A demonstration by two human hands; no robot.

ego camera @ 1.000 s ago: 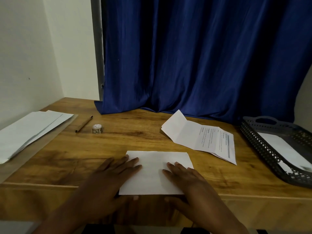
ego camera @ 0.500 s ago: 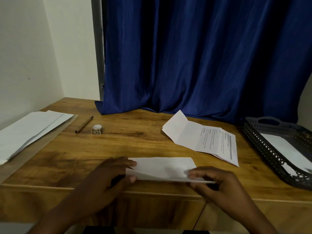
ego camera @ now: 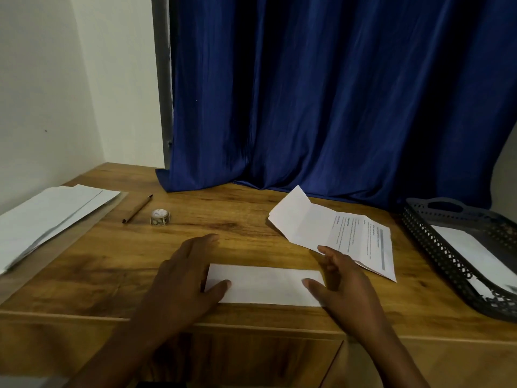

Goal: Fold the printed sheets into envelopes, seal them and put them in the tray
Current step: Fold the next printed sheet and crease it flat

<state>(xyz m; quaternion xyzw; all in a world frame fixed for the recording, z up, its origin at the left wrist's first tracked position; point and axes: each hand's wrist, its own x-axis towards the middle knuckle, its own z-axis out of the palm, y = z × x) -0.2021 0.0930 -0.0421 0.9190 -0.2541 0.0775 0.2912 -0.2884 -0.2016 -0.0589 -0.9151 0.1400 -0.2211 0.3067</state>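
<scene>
A: Nearest first. Folded sheet lies flat at the desk's front edge, long axis left to right, between the hands.

B: Hands?

A: Left hand spread, fingers straight, thumb on the sheet's left end. Right hand loosely open at the right end, thumb on the paper, gripping nothing. Both equally near.

B: Further out?

A: One printed sheet, part unfolded, beyond and right of the right hand, so that hand is nearer. One tray far right, white paper inside; how many pieces, hard to tell. Far left, a stack of paper, perhaps two or three. One pen, one tape roll. Curtain behind.
</scene>
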